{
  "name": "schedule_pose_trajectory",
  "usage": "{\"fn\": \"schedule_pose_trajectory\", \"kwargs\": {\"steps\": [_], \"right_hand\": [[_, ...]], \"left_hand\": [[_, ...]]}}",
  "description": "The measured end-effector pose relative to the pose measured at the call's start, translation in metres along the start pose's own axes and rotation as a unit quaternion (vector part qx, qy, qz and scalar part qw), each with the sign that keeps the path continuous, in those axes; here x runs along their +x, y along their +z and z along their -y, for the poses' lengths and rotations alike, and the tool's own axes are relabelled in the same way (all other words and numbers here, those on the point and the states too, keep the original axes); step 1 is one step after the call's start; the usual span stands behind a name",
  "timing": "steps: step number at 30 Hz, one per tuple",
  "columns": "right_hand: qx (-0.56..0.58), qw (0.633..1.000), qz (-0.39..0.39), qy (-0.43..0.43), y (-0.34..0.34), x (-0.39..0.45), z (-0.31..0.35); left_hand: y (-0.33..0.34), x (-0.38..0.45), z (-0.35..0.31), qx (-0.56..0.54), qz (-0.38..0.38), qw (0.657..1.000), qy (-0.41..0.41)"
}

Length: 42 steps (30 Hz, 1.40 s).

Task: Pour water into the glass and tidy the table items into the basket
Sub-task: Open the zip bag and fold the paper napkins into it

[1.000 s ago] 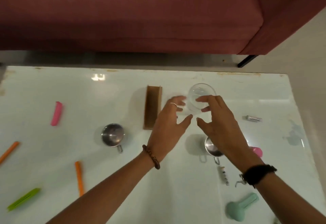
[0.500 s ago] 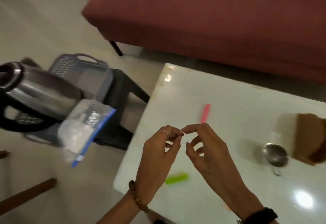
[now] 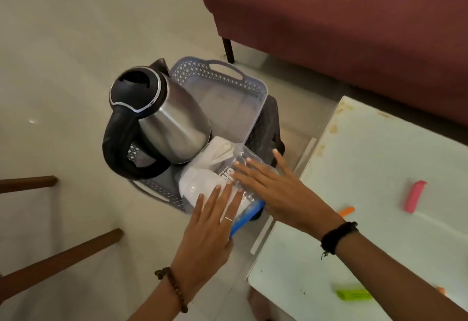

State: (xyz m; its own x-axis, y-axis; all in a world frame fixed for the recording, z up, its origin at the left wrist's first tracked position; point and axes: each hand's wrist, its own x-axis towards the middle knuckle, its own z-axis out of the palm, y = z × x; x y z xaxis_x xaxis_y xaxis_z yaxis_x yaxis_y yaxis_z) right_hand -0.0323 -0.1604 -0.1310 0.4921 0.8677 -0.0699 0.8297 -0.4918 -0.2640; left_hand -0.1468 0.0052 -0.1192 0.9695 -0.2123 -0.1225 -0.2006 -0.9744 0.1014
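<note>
Two wooden legs [image 3: 60,252] slant in from the left edge at 8 and 9 o'clock, with bare pale floor [image 3: 63,42] open above them to the top left corner. At centre, a steel kettle [image 3: 162,120] with a black lid and handle stands in the near-left part of a grey lattice basket [image 3: 243,85]; the basket's far half, toward 12 o'clock, lies open, its handle facing the maroon sofa [image 3: 342,29]. The basket sits on a dark stool [image 3: 268,123] between the floor and the white table [image 3: 379,163], whose corner edge runs from 2 o'clock down to 6 o'clock, just beside the stool. A clear plastic bag [image 3: 212,166] holding white contents, with a blue strip along its near edge, lies in the basket's near-right corner, against the kettle. The left hand [image 3: 207,234], wearing a ring and a bead bracelet, reaches in from 6 o'clock, fingers straight and slightly spread, tips resting on the bag. The right hand [image 3: 276,189], with a black wristband, comes in from 4 o'clock, fingers straight and fanned flat over the bag. On the table at the right lie a pink clip [image 3: 415,196], an orange clip [image 3: 346,211] partly hidden by the right forearm, and a green clip [image 3: 354,295]. The glass is out of view.
</note>
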Motion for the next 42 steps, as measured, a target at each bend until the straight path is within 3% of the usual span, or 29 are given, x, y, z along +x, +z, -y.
{"fn": "schedule_pose_trajectory", "kwargs": {"steps": [5, 8, 12, 14, 20, 23, 25, 27, 33, 38, 42], "right_hand": [[0.004, 1.000, -0.001, 0.021, -0.009, -0.007, 0.001], [0.050, 0.997, -0.017, 0.061, -0.029, -0.019, 0.003], [0.065, 0.988, -0.106, 0.096, -0.077, -0.056, 0.006], [0.061, 0.978, -0.157, 0.120, -0.098, -0.088, 0.001], [0.134, 0.954, -0.173, 0.205, -0.141, -0.210, -0.013], [0.161, 0.938, -0.122, 0.281, -0.132, -0.274, -0.028], [0.178, 0.928, -0.101, 0.311, -0.123, -0.311, -0.039], [0.190, 0.920, -0.108, 0.325, -0.122, -0.344, -0.041], [0.281, 0.873, -0.267, 0.296, -0.122, -0.375, -0.025], [0.266, 0.856, -0.312, 0.314, -0.103, -0.379, -0.023], [0.231, 0.870, -0.276, 0.338, -0.094, -0.392, -0.031]], "left_hand": [[-0.014, 0.006, 0.006, -0.168, -0.127, 0.977, 0.034], [-0.033, 0.008, -0.001, -0.191, -0.175, 0.963, 0.073], [-0.070, 0.017, -0.027, -0.229, -0.261, 0.931, 0.113], [-0.092, 0.023, -0.054, -0.308, -0.289, 0.900, 0.107], [-0.115, 0.044, -0.163, -0.525, -0.286, 0.802, 0.015], [-0.095, 0.053, -0.227, -0.652, -0.215, 0.727, -0.020], [-0.081, 0.052, -0.265, -0.694, -0.169, 0.700, -0.028], [-0.069, 0.048, -0.301, -0.696, -0.148, 0.702, -0.029], [-0.051, 0.042, -0.367, -0.695, -0.098, 0.711, -0.047], [-0.043, 0.038, -0.384, -0.682, -0.109, 0.721, -0.050], [-0.038, 0.036, -0.384, -0.666, -0.132, 0.727, -0.106]]}}
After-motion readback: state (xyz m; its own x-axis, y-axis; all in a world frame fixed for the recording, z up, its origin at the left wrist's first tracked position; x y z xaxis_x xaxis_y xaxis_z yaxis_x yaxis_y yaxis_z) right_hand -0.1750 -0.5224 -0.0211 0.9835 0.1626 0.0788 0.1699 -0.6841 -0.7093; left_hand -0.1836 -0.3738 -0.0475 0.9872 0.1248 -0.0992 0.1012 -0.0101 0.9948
